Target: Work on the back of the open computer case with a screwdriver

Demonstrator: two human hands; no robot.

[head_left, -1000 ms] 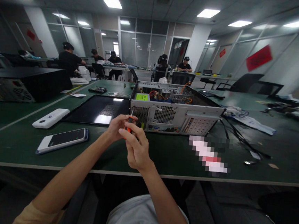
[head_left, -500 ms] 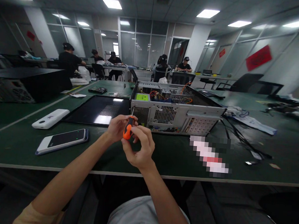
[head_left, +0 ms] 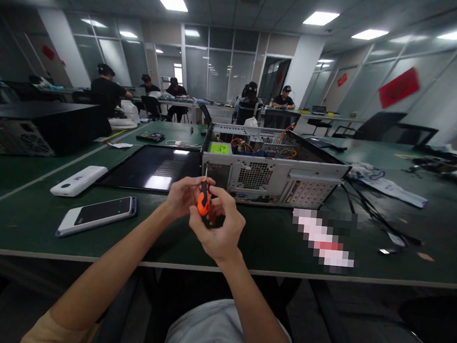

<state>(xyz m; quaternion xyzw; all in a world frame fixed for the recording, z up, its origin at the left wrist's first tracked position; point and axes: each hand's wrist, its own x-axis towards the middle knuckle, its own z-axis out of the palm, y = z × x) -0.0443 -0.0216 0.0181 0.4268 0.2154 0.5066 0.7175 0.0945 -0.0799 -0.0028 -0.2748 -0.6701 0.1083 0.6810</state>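
Observation:
A screwdriver (head_left: 203,203) with an orange and black handle points away from me, its thin shaft reaching up to the left end of the computer case's back panel. My right hand (head_left: 223,227) is closed around the handle with thumb and fingers. Beside it, my left hand (head_left: 181,195) pinches the front of the screwdriver near the shaft. The opened computer case (head_left: 279,180) lies on its side, with wires and a power supply with a green label (head_left: 219,148) inside. Whether the tip sits in a screw is too small to tell.
A black side panel (head_left: 152,167) lies left of the case on the green table (head_left: 158,240). Nearer me are a white power bank (head_left: 79,181) and a phone-like device (head_left: 98,216). Black cables (head_left: 376,216) lie at right. Another computer tower (head_left: 40,128) stands left; people sit behind.
My right hand has turned and shifted slightly on the handle, and the screwdriver stands straighter. The view has moved a little, so things appear slightly to the right.

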